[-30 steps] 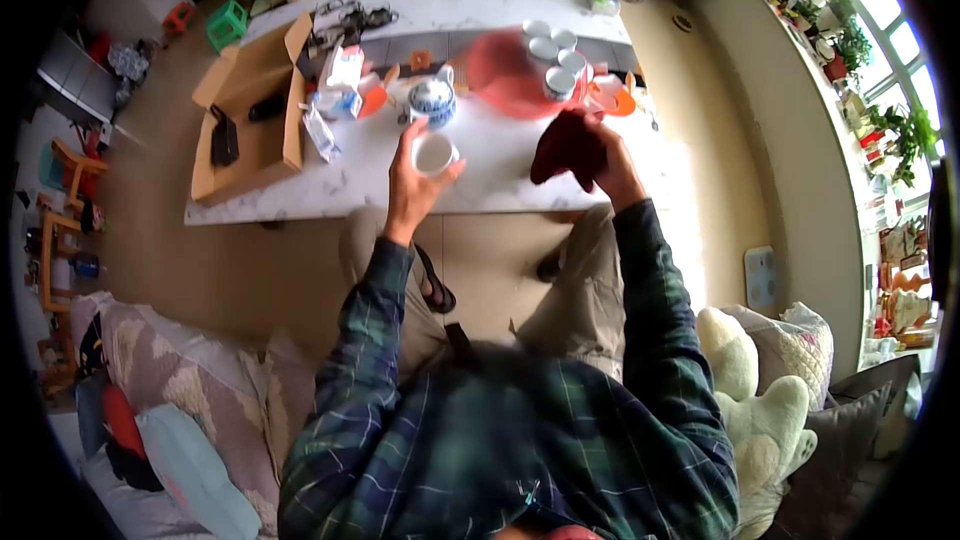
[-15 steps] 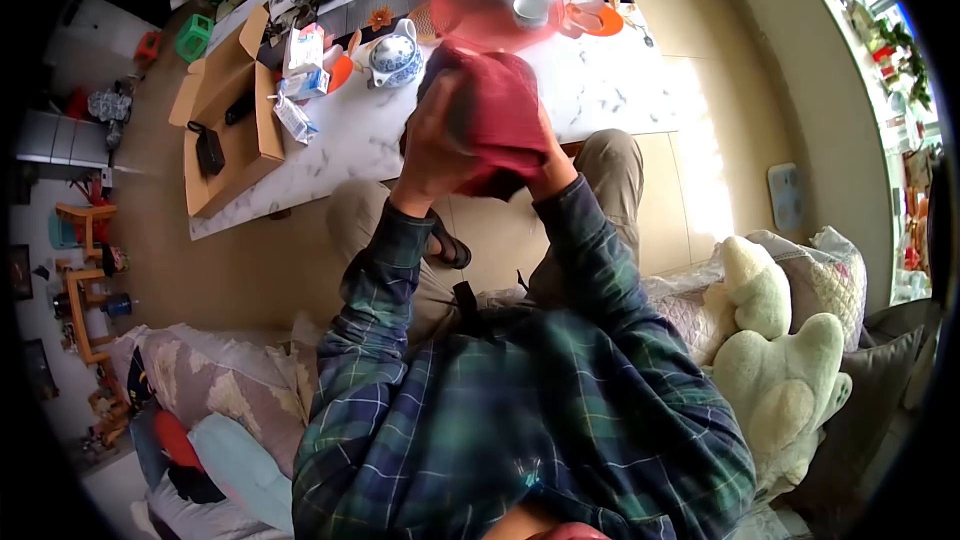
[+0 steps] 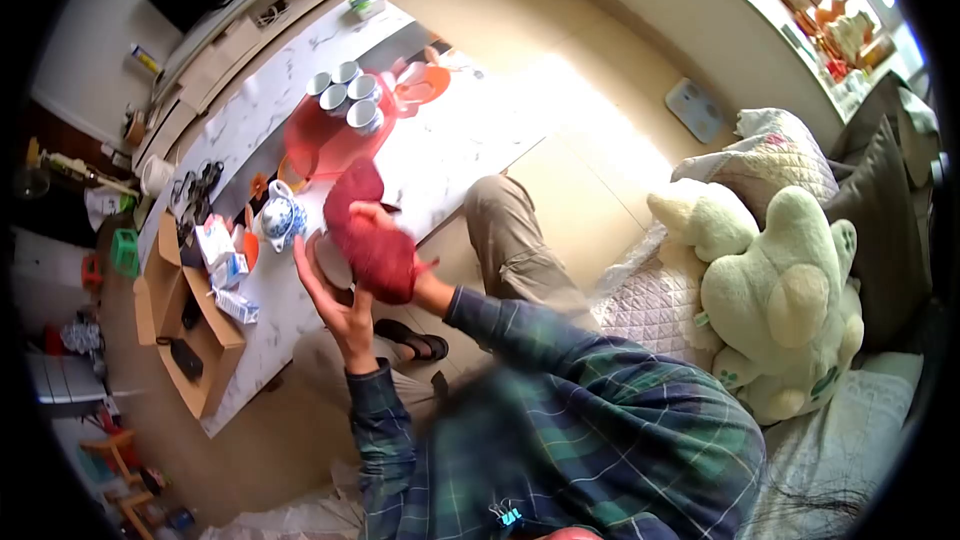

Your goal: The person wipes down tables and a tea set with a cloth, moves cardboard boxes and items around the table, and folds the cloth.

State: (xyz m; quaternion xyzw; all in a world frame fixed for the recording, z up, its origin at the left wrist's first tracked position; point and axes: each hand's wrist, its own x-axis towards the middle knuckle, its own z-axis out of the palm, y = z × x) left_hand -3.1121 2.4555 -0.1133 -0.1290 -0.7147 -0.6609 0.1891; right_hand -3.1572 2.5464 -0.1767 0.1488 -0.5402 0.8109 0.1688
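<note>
A dark red cloth (image 3: 352, 190) is bunched around my right hand (image 3: 376, 218). Some fingers show above its folds while the rest of the hand is covered. To the left, my left hand (image 3: 345, 315) is held up with its fingers stretched out and apart. Between that palm and the cloth is a rounded whitish and brown object (image 3: 330, 260), partly hidden; its kind I cannot make out. Whether the left palm supports it is also unclear. Just beyond the left fingertips, a blue-and-white teapot (image 3: 283, 217) stands on the marble-patterned table (image 3: 440, 155).
Several white cups (image 3: 364, 117) stand around a translucent red tray (image 3: 315, 140). At the table's near left lies an open cardboard box (image 3: 215, 360), beside small cartons (image 3: 228, 270). A sandal (image 3: 410, 340) shows below my hands. Plush toys (image 3: 785, 290) sit at right.
The view has turned and shifted. My hands were close together around the cloth; now the left has come away with its fingers spread, and the cloth drapes over the right.
</note>
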